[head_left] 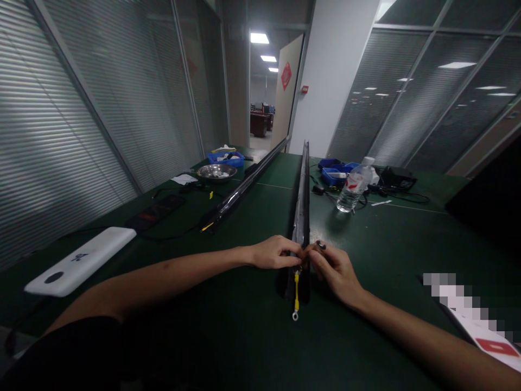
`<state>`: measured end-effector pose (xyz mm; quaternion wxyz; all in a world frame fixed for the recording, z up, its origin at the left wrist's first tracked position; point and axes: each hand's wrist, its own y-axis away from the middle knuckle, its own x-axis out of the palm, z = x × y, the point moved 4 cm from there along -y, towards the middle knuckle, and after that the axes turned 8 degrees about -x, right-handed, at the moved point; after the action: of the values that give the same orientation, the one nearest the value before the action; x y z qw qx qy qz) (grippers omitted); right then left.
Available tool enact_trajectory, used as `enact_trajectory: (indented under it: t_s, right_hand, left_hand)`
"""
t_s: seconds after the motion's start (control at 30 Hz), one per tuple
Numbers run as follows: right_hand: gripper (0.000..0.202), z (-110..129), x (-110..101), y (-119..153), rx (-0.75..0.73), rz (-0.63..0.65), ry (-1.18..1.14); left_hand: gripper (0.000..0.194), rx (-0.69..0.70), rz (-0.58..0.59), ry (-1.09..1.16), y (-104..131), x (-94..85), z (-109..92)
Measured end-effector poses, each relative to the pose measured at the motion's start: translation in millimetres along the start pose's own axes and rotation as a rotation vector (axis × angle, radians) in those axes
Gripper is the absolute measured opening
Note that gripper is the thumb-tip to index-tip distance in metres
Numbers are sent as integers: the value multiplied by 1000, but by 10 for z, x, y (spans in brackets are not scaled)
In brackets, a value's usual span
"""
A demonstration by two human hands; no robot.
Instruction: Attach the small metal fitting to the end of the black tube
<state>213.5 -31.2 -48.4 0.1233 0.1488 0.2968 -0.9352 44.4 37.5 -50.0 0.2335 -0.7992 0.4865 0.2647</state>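
Observation:
A long dark metal rail (pixel 301 209), wrapped in shiny clear film, runs away from me along the green table. From its near end sticks a yellow wire (pixel 297 290) tipped with a ring terminal (pixel 295 315). My left hand (pixel 279 252) lies over the rail from the left, its fingers closed near that end. From the right, my right hand (pixel 336 271) pinches at the same spot, its fingertips meeting those of the left. A small dark, shiny piece (pixel 321 245) shows at the right fingers. What the fingertips grip is mostly hidden.
A second wrapped rail (pixel 244 187) lies to the left. Further left are a white power bank (pixel 81 260) and a metal bowl (pixel 217 172) beside a blue tray (pixel 226 158). At right stand a water bottle (pixel 353 187), blue bins (pixel 336 175) and cables. A partly pixelated flat object (pixel 496 346) lies near right.

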Motion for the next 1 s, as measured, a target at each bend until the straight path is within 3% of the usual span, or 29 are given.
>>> enact_trajectory:
  t_s: [0.63,1.0]
  right_hand:
    - [34,-1,-3,-18,-76,19,51]
    - [30,3,-11,17,-31,-24,8]
  left_hand:
    - [17,-31,-12,-8,0,4,40]
    - [21,22,-8,-29,-2,-5,-11]
